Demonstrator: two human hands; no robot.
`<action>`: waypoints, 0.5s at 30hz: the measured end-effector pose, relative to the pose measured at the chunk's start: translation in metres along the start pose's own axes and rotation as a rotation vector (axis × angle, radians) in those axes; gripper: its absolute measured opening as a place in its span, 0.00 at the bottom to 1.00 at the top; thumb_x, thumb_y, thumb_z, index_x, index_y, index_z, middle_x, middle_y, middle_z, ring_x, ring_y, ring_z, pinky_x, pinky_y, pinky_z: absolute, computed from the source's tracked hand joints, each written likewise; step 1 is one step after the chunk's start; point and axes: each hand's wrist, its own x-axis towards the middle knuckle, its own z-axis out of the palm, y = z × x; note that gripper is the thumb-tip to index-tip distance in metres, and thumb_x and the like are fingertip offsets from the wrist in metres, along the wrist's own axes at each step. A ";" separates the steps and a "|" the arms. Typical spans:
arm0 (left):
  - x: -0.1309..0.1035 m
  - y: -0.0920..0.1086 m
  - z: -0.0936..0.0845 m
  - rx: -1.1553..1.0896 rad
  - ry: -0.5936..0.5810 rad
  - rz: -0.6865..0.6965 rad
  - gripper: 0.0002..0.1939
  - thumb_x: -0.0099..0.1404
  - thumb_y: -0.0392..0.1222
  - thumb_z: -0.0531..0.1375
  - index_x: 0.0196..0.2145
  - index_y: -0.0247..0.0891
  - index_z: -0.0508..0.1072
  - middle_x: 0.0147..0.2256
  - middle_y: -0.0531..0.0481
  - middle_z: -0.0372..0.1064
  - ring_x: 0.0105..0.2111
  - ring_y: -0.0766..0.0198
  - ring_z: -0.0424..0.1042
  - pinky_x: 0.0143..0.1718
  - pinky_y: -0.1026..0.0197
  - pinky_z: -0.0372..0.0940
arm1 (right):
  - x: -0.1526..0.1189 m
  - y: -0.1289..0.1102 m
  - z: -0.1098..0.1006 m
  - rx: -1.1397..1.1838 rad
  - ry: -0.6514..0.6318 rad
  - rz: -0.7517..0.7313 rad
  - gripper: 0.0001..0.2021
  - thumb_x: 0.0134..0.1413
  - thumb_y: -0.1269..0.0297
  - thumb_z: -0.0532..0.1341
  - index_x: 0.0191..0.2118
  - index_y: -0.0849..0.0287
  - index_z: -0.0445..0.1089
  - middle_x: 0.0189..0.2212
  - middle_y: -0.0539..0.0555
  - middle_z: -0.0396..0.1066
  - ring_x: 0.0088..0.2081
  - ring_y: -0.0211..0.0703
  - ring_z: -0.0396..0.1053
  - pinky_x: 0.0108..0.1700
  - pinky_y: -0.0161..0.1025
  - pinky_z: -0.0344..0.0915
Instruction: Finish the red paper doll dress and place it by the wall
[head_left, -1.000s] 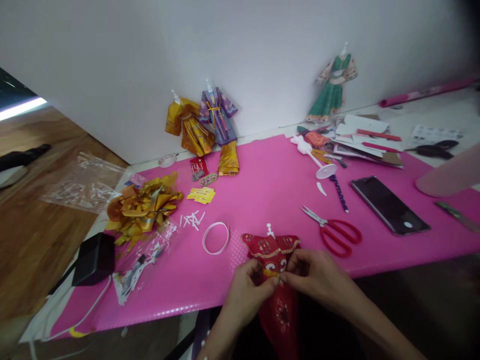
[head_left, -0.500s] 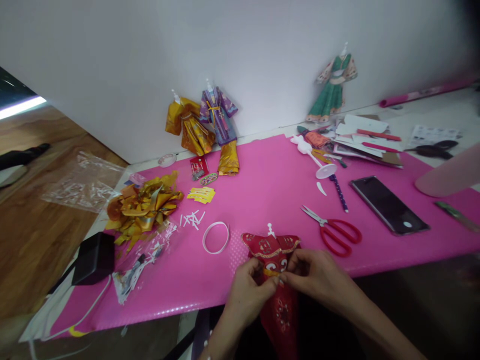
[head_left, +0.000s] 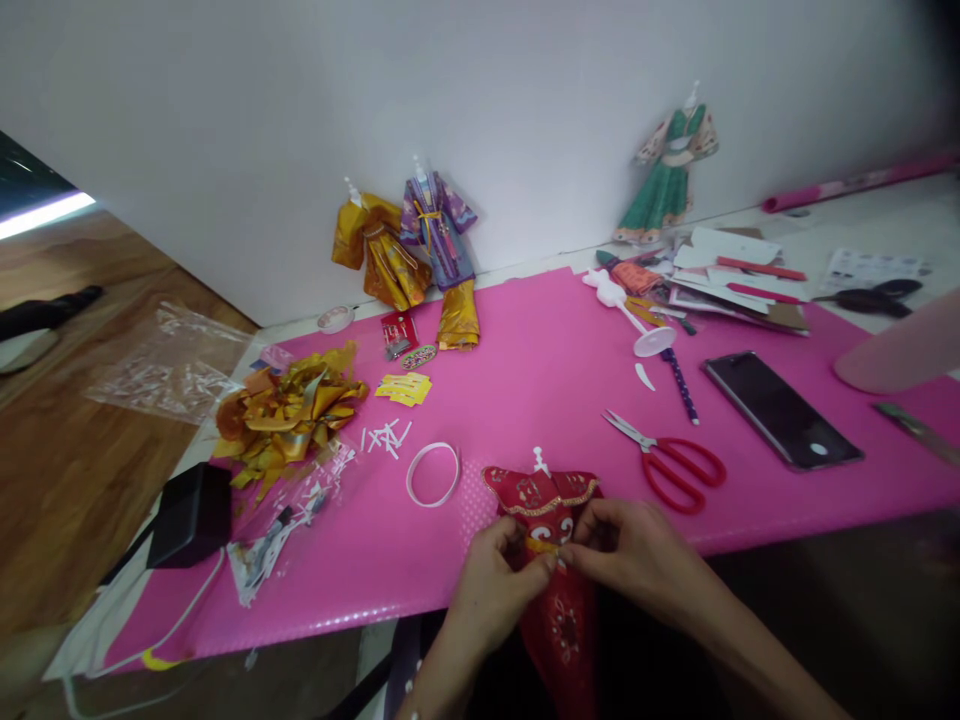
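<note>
Small red dress [head_left: 564, 625] at near edge of pink-covered table [head_left: 517, 370], neck peg up, skirt hanging toward lap, likely to bring waist within easy reach
Left hand [head_left: 499, 580] and right hand [head_left: 630, 550] meet at waist, thumbs and fingertips pinched together on yellow band [head_left: 541, 546], seemingly to keep it snug and level
Red-handled scissors [head_left: 679, 468] open beside right hand, perhaps for quick grabbing
Gold dress [head_left: 382, 255], purple robe [head_left: 439, 230], green dress [head_left: 664, 190] against wall, apparently out of way
</note>
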 end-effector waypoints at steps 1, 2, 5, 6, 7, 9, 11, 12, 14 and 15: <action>0.000 0.000 0.000 -0.003 -0.006 -0.001 0.10 0.51 0.36 0.63 0.33 0.33 0.74 0.34 0.45 0.77 0.36 0.57 0.74 0.40 0.59 0.65 | 0.000 0.000 0.000 0.003 -0.002 -0.002 0.05 0.46 0.64 0.65 0.25 0.59 0.73 0.20 0.49 0.73 0.23 0.38 0.67 0.24 0.33 0.55; 0.000 0.001 0.000 -0.004 -0.010 -0.002 0.11 0.51 0.36 0.63 0.34 0.32 0.75 0.35 0.45 0.77 0.36 0.57 0.73 0.40 0.58 0.65 | 0.000 0.000 0.000 0.005 -0.002 -0.002 0.05 0.47 0.64 0.65 0.25 0.59 0.73 0.20 0.49 0.73 0.23 0.38 0.67 0.24 0.33 0.55; 0.000 0.002 0.001 0.015 0.005 0.002 0.12 0.50 0.35 0.63 0.35 0.31 0.75 0.36 0.43 0.78 0.37 0.56 0.74 0.41 0.57 0.66 | 0.000 0.000 0.001 -0.008 -0.001 0.002 0.06 0.47 0.63 0.65 0.25 0.59 0.73 0.20 0.49 0.73 0.23 0.38 0.67 0.24 0.33 0.55; 0.000 0.002 0.002 0.020 0.009 0.005 0.13 0.50 0.35 0.63 0.36 0.31 0.75 0.36 0.43 0.77 0.37 0.55 0.74 0.41 0.57 0.66 | 0.000 0.000 0.001 -0.015 -0.002 0.002 0.06 0.46 0.63 0.65 0.24 0.59 0.73 0.20 0.49 0.72 0.23 0.38 0.67 0.24 0.33 0.55; 0.000 0.002 0.002 0.018 0.009 0.007 0.13 0.50 0.35 0.63 0.36 0.31 0.75 0.36 0.43 0.77 0.38 0.55 0.74 0.42 0.57 0.66 | 0.000 0.001 0.001 -0.022 -0.002 0.001 0.06 0.47 0.63 0.65 0.24 0.59 0.73 0.20 0.49 0.72 0.23 0.38 0.67 0.24 0.33 0.55; 0.000 0.001 0.003 0.000 0.011 0.004 0.14 0.49 0.34 0.62 0.36 0.31 0.75 0.36 0.44 0.77 0.38 0.55 0.74 0.41 0.58 0.66 | 0.000 0.001 0.002 -0.027 -0.004 -0.002 0.06 0.47 0.63 0.64 0.25 0.59 0.73 0.20 0.49 0.73 0.23 0.38 0.67 0.24 0.33 0.55; 0.000 -0.001 0.004 -0.004 0.025 -0.001 0.12 0.49 0.33 0.61 0.35 0.32 0.74 0.35 0.45 0.77 0.37 0.56 0.74 0.40 0.59 0.66 | 0.000 0.000 0.001 -0.030 -0.005 -0.007 0.06 0.48 0.62 0.64 0.25 0.58 0.73 0.21 0.49 0.73 0.23 0.39 0.68 0.24 0.33 0.55; 0.000 -0.002 0.003 0.001 0.034 -0.002 0.11 0.49 0.33 0.61 0.34 0.32 0.74 0.34 0.46 0.77 0.36 0.57 0.74 0.39 0.59 0.66 | -0.001 0.000 0.000 -0.038 0.003 -0.010 0.07 0.49 0.62 0.64 0.25 0.58 0.73 0.21 0.49 0.73 0.23 0.39 0.67 0.24 0.33 0.55; 0.000 -0.003 0.003 0.005 0.039 -0.003 0.09 0.50 0.34 0.61 0.33 0.33 0.74 0.33 0.46 0.77 0.35 0.57 0.74 0.39 0.59 0.66 | -0.005 -0.003 -0.002 -0.071 0.037 -0.029 0.08 0.50 0.61 0.63 0.25 0.57 0.71 0.20 0.49 0.72 0.23 0.38 0.67 0.25 0.34 0.55; 0.001 -0.003 0.002 0.004 0.037 -0.004 0.09 0.50 0.34 0.61 0.33 0.33 0.74 0.33 0.46 0.77 0.35 0.57 0.74 0.39 0.59 0.66 | -0.008 -0.004 -0.003 -0.097 0.061 -0.052 0.07 0.51 0.61 0.63 0.25 0.57 0.71 0.21 0.48 0.72 0.23 0.38 0.66 0.25 0.34 0.56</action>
